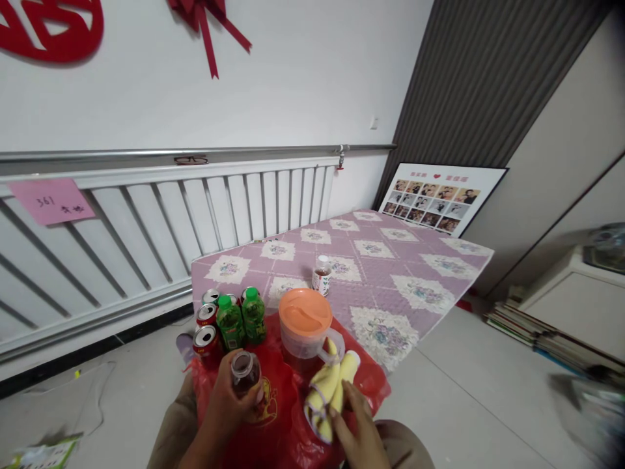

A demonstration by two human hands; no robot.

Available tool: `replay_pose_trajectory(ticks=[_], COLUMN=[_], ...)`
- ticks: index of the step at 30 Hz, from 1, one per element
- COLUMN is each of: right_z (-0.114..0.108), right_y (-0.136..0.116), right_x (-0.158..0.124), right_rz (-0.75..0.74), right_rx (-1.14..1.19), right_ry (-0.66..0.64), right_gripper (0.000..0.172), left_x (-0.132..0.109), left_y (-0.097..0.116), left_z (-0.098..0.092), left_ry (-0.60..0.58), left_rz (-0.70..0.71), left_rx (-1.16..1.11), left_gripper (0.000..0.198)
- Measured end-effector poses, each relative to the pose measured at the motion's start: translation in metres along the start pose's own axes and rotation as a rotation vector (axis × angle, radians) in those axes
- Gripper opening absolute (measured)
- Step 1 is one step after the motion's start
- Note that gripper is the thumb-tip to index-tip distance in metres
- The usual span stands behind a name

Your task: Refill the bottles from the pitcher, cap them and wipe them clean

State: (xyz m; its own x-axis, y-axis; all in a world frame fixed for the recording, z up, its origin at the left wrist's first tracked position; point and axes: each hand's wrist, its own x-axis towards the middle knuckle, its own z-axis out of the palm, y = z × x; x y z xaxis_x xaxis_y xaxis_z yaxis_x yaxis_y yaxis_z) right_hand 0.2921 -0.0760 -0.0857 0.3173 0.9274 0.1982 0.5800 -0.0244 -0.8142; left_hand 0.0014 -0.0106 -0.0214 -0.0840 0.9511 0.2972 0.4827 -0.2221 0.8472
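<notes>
My left hand (229, 397) is closed around a clear bottle (245, 372) that has no cap on and dark contents inside. My right hand (359, 423) grips a yellow cloth (325, 391) with purple edging, bunched over the red plastic sheet (273, 430). A white round end (352, 357) shows at the top of the cloth; I cannot make out what it belongs to. Just behind the cloth stands a clear plastic jug (297, 345) with an orange lid (305, 312). Its handle is close to the cloth.
Green-capped bottles (229, 322) and several opened cans (206, 339) crowd the table's left corner. Farther back, a white-capped bottle (321, 277) stands on the purple flowered tablecloth (385, 277). A radiator (195, 215) runs behind the table, and a photo board (439, 198) leans at the far right.
</notes>
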Motion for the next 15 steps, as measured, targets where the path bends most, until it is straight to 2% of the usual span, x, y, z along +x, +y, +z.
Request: replay_pose_trajectory(ticks=[3,6,8,10,13,15], right_z=[0.007,0.002,-0.012,-0.03,-0.055,-0.063], right_y=[0.005,-0.001,-0.006,-0.009,-0.004,0.002], right_x=[-0.009,-0.007,0.003,0.019,0.05,0.07], right_rz=[-0.105,-0.135,-0.107,-0.042,0.013,0.022], right_rx=[-0.083,-0.075,-0.041,-0.08,-0.153,-0.194], right_ry=[-0.162,-0.19,-0.176,-0.092,-0.009,0.014], right_gripper=[0.048,0.04,0.036,0.036,0.036,0.038], left_x=[0.0,0.0,0.0,0.0,0.0,0.0], left_y=[0.001,0.003,0.004,0.005,0.008,0.01], left_z=[0.0,0.001,0.001,0.0,-0.001,-0.002], left_ry=[0.004,0.022,0.027,0.018,0.021,0.035], left_rz=[-0.011,-0.016,-0.017,-0.014,-0.015,-0.019], left_rx=[-0.022,-0.021,-0.024,-0.032,-0.032,-0.036], left_gripper=[0.053,0.054,0.053,0.053,0.054,0.055])
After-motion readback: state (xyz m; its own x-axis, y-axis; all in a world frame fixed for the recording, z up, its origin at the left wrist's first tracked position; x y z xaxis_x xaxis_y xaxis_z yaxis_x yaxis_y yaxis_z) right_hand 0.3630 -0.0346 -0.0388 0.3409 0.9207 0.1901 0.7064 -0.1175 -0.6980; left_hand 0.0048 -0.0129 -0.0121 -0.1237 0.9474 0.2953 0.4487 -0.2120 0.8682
